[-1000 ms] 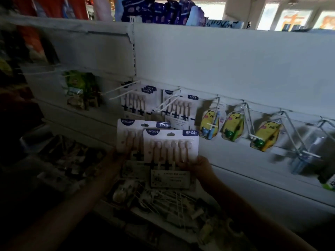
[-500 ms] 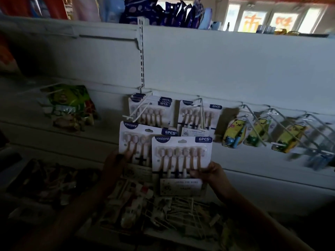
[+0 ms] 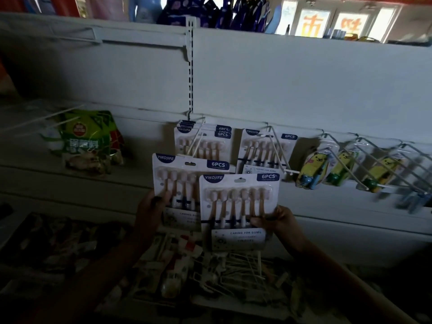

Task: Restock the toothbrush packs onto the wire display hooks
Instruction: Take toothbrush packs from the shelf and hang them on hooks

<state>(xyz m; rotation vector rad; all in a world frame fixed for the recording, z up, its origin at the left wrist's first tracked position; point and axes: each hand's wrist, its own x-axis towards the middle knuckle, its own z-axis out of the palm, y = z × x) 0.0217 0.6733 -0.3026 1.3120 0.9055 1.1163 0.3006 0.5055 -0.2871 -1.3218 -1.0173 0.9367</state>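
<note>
A: Left hand (image 3: 149, 206) pinches one six-piece toothbrush pack (image 3: 177, 181) by its side edge, held up just below the first wire hook (image 3: 196, 141), which already carries a few.

B: And the right hand (image 3: 278, 220) pinches a second pack (image 3: 238, 206), overlapping the first in front. Neither is hung yet.

A: Loading step, I'd say. Next: line a hang slot up with a hook tip, perhaps the neighbouring hook (image 3: 280, 155), and slide on.

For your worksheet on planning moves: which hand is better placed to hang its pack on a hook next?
Probably the right hand. Its pack lies in front, hang hole uncovered, just below the hook with fewer packs. The left hand's pack sits partly behind it.
</note>
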